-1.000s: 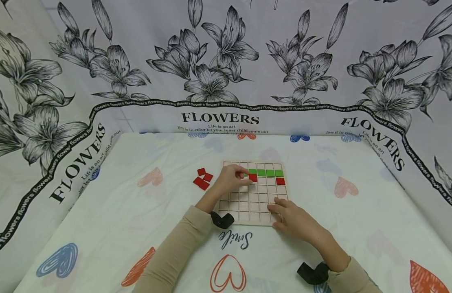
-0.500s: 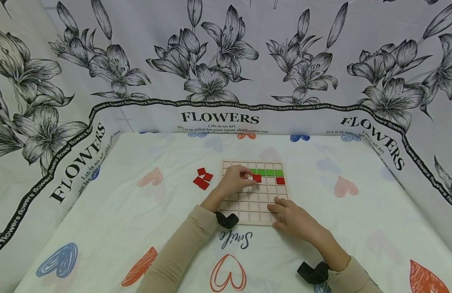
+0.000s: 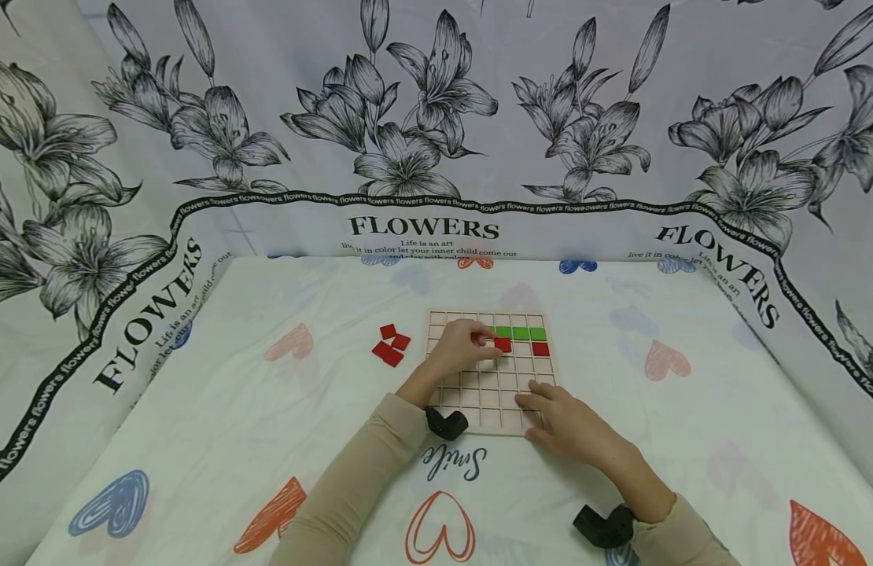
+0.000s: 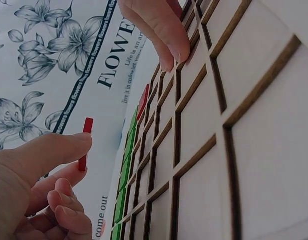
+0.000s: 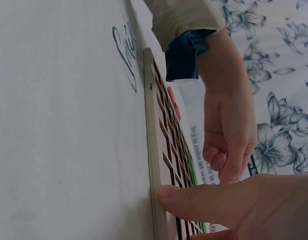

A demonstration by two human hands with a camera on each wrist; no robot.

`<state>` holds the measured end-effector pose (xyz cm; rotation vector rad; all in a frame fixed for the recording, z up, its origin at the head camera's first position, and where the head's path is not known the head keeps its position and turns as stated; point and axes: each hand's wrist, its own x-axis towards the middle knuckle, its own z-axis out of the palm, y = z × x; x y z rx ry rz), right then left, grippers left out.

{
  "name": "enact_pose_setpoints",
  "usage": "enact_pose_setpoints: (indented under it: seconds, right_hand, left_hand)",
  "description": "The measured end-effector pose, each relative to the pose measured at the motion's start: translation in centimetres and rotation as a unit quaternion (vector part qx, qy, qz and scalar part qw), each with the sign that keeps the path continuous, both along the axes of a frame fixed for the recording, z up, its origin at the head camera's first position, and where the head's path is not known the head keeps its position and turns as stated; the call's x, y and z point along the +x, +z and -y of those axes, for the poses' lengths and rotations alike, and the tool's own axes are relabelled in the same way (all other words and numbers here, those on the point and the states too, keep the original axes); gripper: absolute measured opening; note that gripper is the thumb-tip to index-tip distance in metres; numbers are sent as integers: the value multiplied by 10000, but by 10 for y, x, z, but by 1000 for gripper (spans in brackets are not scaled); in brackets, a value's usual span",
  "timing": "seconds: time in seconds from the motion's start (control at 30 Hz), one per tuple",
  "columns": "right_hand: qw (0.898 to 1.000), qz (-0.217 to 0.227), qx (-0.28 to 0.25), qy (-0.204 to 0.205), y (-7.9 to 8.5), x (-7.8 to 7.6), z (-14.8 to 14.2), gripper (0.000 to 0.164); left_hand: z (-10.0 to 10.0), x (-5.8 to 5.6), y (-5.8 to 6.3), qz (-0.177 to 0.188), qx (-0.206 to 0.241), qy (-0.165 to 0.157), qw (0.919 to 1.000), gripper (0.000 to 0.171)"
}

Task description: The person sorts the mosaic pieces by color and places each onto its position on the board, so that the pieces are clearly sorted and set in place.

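Note:
My left hand [image 3: 459, 347] pinches a small red square tile [image 3: 503, 345] between thumb and finger, over the upper part of a pale wooden grid board [image 3: 489, 398]. In the left wrist view that tile [image 4: 85, 145] is edge-on and clear of the board. A row of green tiles [image 3: 521, 333] sits in the grid, partly covered by the left hand. Below that row's right end lies one red tile [image 3: 540, 349]. My right hand [image 3: 576, 426] rests at the board's lower right, its fingers on the grid and the thumb [image 5: 186, 195] at the near edge.
Several loose red tiles [image 3: 389, 352] lie on the white heart-printed cloth [image 3: 217, 417], left of the board. A black band [image 3: 447, 424] is on the left wrist, another black band [image 3: 605, 527] on the right. A flower-printed curtain [image 3: 436, 157] stands behind.
My left hand has moved a little to the right over the board, carrying the pinched red tile along below the green row. The right hand has stayed in place.

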<state>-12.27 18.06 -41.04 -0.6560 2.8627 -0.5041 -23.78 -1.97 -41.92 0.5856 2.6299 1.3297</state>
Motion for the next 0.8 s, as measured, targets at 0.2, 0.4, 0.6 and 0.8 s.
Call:
enact_pose_setpoints:
  seconds: [0.2, 0.4, 0.6, 0.8]
  right_hand:
    - [10000, 15, 62, -13, -1, -1, 1, 48]
    - [9999, -35, 91, 29, -1, -2, 0, 48]
    - [9999, -55, 54, 86, -1, -2, 0, 48]
    - [10000, -40, 32, 56, -2, -2, -1, 48]
  left_hand:
    - [-4, 0, 0, 33, 53, -11, 10000, 27]
    - [-9, 0, -5, 16, -36, -42, 10000, 27]
    - [-13, 0, -7, 9, -36, -76, 10000, 28]
    - [-18, 0, -6, 170, 63, -82, 9998, 27]
